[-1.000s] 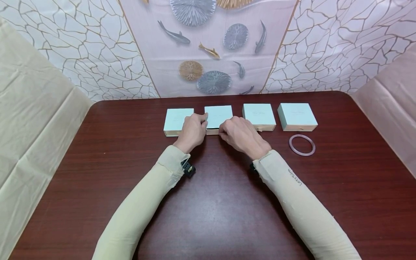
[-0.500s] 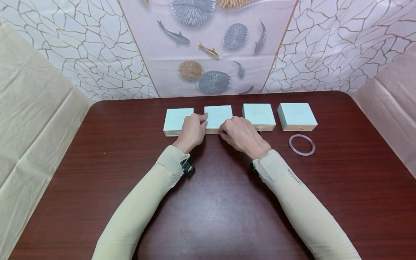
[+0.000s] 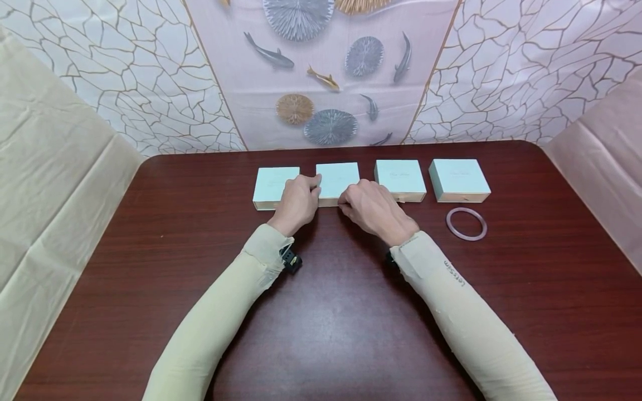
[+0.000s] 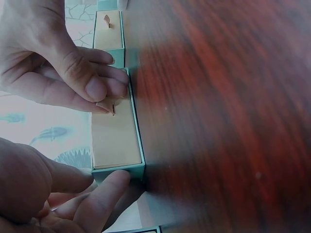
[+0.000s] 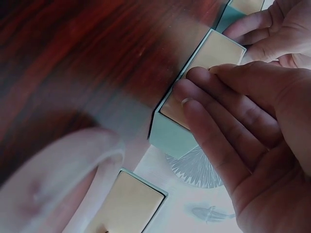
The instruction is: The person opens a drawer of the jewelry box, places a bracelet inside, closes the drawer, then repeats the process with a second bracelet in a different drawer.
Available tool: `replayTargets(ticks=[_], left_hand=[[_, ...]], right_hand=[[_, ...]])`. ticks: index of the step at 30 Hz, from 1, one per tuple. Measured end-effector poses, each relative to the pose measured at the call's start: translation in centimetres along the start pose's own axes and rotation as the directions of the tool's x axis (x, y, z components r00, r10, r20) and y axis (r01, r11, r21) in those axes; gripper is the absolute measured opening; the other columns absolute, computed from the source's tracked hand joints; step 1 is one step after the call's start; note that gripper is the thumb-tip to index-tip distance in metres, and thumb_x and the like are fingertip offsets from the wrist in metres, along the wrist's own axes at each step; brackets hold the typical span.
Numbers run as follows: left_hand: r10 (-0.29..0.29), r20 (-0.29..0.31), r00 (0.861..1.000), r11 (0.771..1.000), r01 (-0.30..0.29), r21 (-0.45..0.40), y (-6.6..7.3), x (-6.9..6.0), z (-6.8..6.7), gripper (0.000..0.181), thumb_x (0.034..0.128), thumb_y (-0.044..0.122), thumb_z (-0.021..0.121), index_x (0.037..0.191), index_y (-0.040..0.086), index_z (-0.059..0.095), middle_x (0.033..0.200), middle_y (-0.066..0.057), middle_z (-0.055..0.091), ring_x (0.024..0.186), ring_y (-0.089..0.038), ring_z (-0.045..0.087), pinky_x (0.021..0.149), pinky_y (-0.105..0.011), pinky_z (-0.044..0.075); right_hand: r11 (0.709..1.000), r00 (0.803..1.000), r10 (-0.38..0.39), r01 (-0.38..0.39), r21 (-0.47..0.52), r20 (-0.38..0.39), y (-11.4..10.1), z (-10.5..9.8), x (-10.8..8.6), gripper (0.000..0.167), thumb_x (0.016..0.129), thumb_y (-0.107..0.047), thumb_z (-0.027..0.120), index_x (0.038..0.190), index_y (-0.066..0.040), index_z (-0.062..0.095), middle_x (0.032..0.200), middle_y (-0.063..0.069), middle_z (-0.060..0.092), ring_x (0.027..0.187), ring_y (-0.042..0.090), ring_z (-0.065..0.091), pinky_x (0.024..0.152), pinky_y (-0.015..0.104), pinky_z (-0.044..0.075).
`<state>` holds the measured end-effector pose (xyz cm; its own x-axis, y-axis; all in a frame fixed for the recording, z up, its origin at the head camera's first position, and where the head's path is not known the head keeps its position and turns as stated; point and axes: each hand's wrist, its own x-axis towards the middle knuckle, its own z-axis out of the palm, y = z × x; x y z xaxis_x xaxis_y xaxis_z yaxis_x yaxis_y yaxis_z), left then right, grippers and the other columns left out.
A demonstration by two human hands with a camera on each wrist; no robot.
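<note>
Second from the left in the row, a pale mint drawer box (image 3: 337, 177) has its beige drawer front (image 4: 116, 141) flush with the sleeve. My left hand (image 3: 298, 201) grips the box's left end, thumb and fingers on either side of it in the left wrist view. Across the drawer front lie the curled fingers of my right hand (image 3: 373, 209); its thumb and forefinger pinch the small ribbon tab (image 4: 104, 104). The right wrist view shows the right hand (image 5: 252, 121) covering the tab, with several fingertips against the drawer front.
Similar boxes stand to the left (image 3: 273, 184) and to the right, one (image 3: 399, 177) beside my right hand and one (image 3: 458, 177) farther along. A pale purple ring (image 3: 466, 224) lies in front of the rightmost box. Patterned cloth (image 3: 331, 72) hangs behind the dark wooden table (image 3: 321, 334).
The drawer has moved inward: a dark gap along its top a second ago is no longer visible. Both hands have stayed nearly in place.
</note>
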<state>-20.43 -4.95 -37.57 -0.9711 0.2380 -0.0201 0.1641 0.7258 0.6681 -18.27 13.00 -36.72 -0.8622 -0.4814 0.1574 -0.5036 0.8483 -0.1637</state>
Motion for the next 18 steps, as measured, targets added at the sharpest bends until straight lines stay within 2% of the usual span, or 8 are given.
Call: replayTargets(ticks=[4,5,11,14,18], left_hand=[[0.005,-0.003,1.000,1.000,-0.005,0.001,-0.03,-0.04,-0.01,0.041,0.1093,0.016,0.046,0.150,0.012,0.050,0.090,-0.014,0.068,0.046,-0.010,0.038,0.053,-0.023,0.034],[0.007,-0.002,1.000,1.000,-0.007,0.001,-0.03,-0.04,0.00,0.041,0.1093,0.016,0.046,0.150,0.012,0.050,0.089,-0.014,0.068,0.046,-0.011,0.038,0.053,-0.023,0.034],[0.007,-0.003,1.000,1.000,-0.007,0.006,-0.10,-0.04,-0.01,0.041,0.1092,0.016,0.046,0.150,0.012,0.051,0.101,-0.015,0.071,0.047,-0.011,0.039,0.054,-0.023,0.035],[0.006,-0.005,1.000,1.000,-0.006,0.007,-0.09,-0.05,-0.02,0.041,0.1091,0.016,0.046,0.150,0.013,0.052,0.108,-0.015,0.071,0.047,-0.011,0.040,0.055,-0.024,0.036],[0.006,-0.007,1.000,1.000,-0.006,0.012,-0.03,0.00,0.00,0.041,0.1090,0.016,0.046,0.150,0.013,0.052,0.107,-0.015,0.071,0.048,-0.011,0.041,0.056,-0.024,0.036]], right_hand=[[1.000,1.000,-0.001,0.001,-0.007,-0.006,-0.01,0.02,0.00,0.036,0.086,0.001,0.065,0.057,-0.019,0.064,0.052,-0.006,0.048,0.057,0.010,0.046,0.052,0.030,0.044],[1.000,1.000,0.000,0.000,-0.009,-0.005,0.00,0.03,0.00,0.035,0.086,0.000,0.066,0.057,-0.019,0.065,0.052,-0.006,0.049,0.057,0.010,0.047,0.052,0.030,0.044],[1.000,1.000,0.010,-0.010,-0.002,0.012,0.01,0.12,0.10,0.032,0.087,0.000,0.064,0.061,-0.017,0.070,0.053,-0.005,0.050,0.058,0.012,0.048,0.053,0.031,0.045],[1.000,1.000,0.019,-0.019,-0.002,0.012,0.00,0.12,0.12,0.035,0.087,0.001,0.064,0.057,-0.018,0.065,0.053,-0.005,0.047,0.058,0.011,0.046,0.053,0.031,0.045],[0.999,1.000,0.030,-0.030,-0.011,0.005,0.02,0.13,0.09,0.039,0.086,0.001,0.064,0.054,-0.019,0.058,0.053,-0.005,0.045,0.057,0.012,0.045,0.052,0.032,0.045]])
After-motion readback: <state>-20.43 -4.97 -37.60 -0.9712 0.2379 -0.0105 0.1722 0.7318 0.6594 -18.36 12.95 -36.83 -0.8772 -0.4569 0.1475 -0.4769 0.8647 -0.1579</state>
